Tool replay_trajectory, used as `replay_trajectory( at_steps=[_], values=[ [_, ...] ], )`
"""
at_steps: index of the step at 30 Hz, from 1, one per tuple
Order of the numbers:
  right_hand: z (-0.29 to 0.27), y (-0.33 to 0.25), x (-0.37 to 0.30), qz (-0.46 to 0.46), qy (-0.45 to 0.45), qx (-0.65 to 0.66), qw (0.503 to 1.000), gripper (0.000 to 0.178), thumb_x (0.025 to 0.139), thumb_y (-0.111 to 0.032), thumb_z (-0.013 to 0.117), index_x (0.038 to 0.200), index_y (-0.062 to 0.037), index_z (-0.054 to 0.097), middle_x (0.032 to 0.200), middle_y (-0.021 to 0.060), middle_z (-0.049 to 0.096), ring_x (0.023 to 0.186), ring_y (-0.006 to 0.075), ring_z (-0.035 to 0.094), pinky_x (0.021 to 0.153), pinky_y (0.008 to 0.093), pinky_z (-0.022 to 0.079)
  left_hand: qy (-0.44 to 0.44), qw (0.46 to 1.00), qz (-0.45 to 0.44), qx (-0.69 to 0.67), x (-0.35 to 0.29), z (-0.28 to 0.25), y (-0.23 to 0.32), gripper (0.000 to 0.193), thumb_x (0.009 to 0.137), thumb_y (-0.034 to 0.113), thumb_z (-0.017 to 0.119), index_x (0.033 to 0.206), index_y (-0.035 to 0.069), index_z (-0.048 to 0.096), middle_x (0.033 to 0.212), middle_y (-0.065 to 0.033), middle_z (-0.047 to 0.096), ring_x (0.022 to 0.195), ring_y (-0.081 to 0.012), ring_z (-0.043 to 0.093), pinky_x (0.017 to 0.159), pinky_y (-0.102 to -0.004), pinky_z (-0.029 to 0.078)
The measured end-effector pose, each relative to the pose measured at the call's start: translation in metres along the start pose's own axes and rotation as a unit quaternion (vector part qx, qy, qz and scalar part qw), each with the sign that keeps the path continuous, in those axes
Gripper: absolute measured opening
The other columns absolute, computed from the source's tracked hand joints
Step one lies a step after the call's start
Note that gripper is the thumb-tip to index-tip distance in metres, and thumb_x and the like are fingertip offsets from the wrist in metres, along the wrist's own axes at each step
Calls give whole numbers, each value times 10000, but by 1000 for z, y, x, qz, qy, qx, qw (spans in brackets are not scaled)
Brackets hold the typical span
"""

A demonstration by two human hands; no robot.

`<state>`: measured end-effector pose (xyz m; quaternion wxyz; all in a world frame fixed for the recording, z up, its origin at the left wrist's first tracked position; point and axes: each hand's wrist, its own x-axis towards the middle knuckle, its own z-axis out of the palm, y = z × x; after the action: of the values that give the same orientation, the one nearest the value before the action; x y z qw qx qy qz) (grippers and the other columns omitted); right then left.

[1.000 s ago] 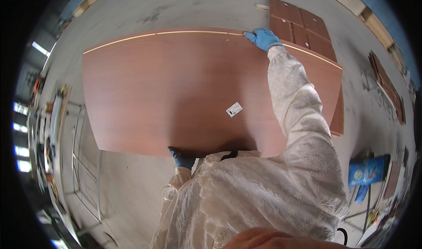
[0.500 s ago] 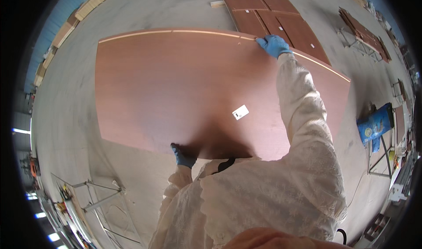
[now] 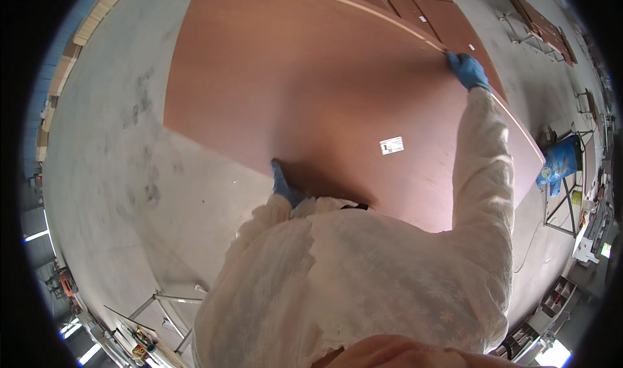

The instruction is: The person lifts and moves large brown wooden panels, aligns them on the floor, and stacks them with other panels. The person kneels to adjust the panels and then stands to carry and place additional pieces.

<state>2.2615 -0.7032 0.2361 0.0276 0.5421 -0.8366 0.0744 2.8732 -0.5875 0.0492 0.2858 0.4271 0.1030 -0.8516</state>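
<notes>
Plainly, we held one large reddish-brown panel (image 3: 311, 76) out in front of us, above the grey floor (image 3: 104, 186). Our right hand (image 3: 470, 73), blue-gloved, was closed over its far edge, toward the right end. Our left hand (image 3: 287, 187) touched the near edge, thumb up (its fingers were hidden, so we could not tell how tightly it gripped). A white label (image 3: 391, 145) sat on the upper face; brown boards (image 3: 448, 21) lay beyond.
</notes>
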Motion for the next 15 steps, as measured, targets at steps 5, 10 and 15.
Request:
replay_trajectory(
  at_steps=[5,10,15],
  values=[
    [-4,39,-19,69,-4,-30,997,606,985,-616,528,960,-57,759,1007,264,723,1010,445,679,888,529,523,5,996,-48,79,11,58,73,984,891,855,458,1591,169,368,1636,-62,389,1488,-303,339,1208,-546,294],
    [-35,111,-66,126,-18,-53,990,653,1021,-590,472,973,5,736,1007,313,695,1017,509,643,889,559,509,23,991,-106,75,53,105,83,962,872,842,522,1536,148,461,1570,-63,494,1431,-293,459,1182,-532,362],
    [-54,184,-136,225,-45,-90,969,688,1043,-577,445,1011,51,725,1060,333,684,1043,515,636,860,547,511,-18,984,-42,173,127,130,78,974,863,824,563,1531,124,455,1577,-105,482,1441,-305,461,1150,-572,406]
  ],
)
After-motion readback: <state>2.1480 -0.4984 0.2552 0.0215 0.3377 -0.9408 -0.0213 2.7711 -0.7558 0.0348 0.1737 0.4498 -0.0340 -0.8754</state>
